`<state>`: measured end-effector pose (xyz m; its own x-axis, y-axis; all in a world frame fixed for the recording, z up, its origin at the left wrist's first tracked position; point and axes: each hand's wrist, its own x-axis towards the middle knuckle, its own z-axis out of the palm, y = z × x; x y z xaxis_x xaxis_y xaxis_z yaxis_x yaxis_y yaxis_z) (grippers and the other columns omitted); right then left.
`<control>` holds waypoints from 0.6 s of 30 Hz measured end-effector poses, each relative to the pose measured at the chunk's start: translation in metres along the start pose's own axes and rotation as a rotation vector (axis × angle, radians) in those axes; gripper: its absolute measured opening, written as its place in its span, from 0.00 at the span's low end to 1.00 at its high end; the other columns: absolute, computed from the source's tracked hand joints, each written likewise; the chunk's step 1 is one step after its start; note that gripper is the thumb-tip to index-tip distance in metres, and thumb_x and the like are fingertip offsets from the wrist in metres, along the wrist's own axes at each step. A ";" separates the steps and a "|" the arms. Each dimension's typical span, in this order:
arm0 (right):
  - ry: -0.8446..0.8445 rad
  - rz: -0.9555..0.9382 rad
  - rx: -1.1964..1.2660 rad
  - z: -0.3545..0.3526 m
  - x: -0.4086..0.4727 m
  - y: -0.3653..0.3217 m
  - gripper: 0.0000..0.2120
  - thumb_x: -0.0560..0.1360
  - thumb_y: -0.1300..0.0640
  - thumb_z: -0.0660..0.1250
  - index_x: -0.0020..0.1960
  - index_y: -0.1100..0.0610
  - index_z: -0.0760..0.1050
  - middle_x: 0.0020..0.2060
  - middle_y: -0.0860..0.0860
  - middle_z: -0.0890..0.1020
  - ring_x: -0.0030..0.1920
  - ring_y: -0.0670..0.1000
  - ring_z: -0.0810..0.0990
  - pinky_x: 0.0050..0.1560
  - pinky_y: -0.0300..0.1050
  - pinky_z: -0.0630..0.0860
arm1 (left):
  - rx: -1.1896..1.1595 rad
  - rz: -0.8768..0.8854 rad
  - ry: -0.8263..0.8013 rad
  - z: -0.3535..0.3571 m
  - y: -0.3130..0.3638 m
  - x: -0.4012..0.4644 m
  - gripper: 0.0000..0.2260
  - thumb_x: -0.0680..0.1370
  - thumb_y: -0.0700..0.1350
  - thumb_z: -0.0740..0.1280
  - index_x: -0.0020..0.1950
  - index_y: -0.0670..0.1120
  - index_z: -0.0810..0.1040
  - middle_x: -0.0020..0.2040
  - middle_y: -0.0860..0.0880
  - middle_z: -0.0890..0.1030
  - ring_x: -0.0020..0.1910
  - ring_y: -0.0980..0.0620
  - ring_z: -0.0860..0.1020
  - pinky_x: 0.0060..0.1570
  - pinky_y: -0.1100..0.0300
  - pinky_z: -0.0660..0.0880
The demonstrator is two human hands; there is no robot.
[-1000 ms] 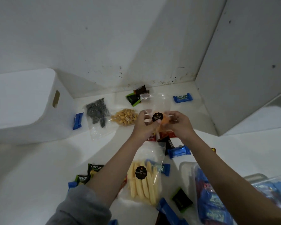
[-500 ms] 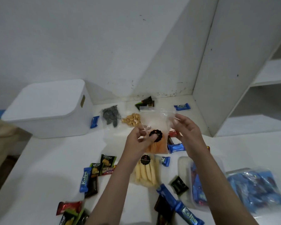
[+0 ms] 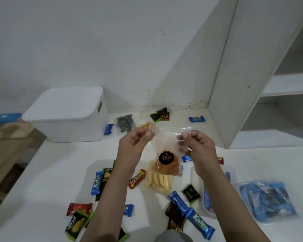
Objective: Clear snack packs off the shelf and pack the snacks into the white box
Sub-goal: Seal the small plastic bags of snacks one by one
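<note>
A: While the white box [image 3: 66, 117] is sitting lidded at the far left of the desk [image 3: 33, 198], what step is the person working on?

B: I'd judge they are handling one snack before packing it. The clear bag of orange snack [image 3: 165, 158] is hanging in the air over the middle of the desk, well apart from the box.

A: And the hands?

B: The left hand [image 3: 132, 147] is pinching the bag's top edge at its left corner, and the right hand [image 3: 198, 145] is pinching the same edge at its right corner, so the zip strip is stretching between them.

A: What is the next move calling for?

B: Probably pressing the seal closed along the top, then carrying the bag left and far to the box. The lid is on, so it is going to need lifting first.

A: What is differing from half a second ago?

B: The hands are now spreading wider and gripping higher on the bag; earlier the left hand was holding it near the black label. The head view is also tilting up slightly.

A: Smaller things?

B: The bag of pale sticks [image 3: 158, 182] is lying just below the held bag, and many small wrapped packs, such as the blue bar [image 3: 200, 224] at the near edge, are lying scattered, not yet packed.
</note>
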<state>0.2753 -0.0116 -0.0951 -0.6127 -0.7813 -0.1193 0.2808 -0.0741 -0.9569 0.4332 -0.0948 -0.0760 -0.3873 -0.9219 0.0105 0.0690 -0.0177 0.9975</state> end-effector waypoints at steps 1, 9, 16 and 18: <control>0.007 0.011 0.008 0.001 -0.001 0.000 0.04 0.77 0.62 0.65 0.45 0.61 0.77 0.38 0.53 0.84 0.38 0.48 0.81 0.38 0.42 0.79 | -0.003 0.010 0.004 0.001 0.002 0.000 0.04 0.75 0.40 0.68 0.47 0.48 0.80 0.46 0.48 0.84 0.44 0.59 0.82 0.42 0.71 0.76; 0.101 0.029 0.010 0.011 -0.007 0.003 0.08 0.76 0.63 0.67 0.53 0.54 0.75 0.49 0.51 0.81 0.49 0.49 0.80 0.48 0.46 0.80 | 0.095 0.074 0.001 0.007 0.002 -0.002 0.06 0.76 0.39 0.67 0.41 0.47 0.78 0.36 0.50 0.82 0.40 0.58 0.81 0.42 0.69 0.75; 0.009 -0.314 -0.574 0.014 -0.017 -0.004 0.17 0.75 0.56 0.68 0.59 0.42 0.69 0.60 0.40 0.70 0.63 0.41 0.65 0.52 0.25 0.65 | 0.266 0.140 0.043 0.008 0.001 -0.005 0.07 0.77 0.41 0.66 0.41 0.51 0.77 0.40 0.48 0.81 0.44 0.51 0.80 0.45 0.66 0.76; -0.068 -0.398 -0.685 0.017 -0.018 -0.007 0.15 0.74 0.56 0.69 0.58 0.42 0.71 0.60 0.40 0.70 0.63 0.40 0.62 0.54 0.25 0.60 | 0.315 0.157 0.037 0.009 0.001 -0.006 0.07 0.77 0.41 0.66 0.41 0.51 0.77 0.40 0.50 0.81 0.44 0.50 0.80 0.47 0.61 0.77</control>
<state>0.2968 -0.0077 -0.0814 -0.5186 -0.8142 0.2611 -0.4805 0.0249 -0.8766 0.4275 -0.0861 -0.0748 -0.3607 -0.9174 0.1683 -0.1645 0.2402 0.9567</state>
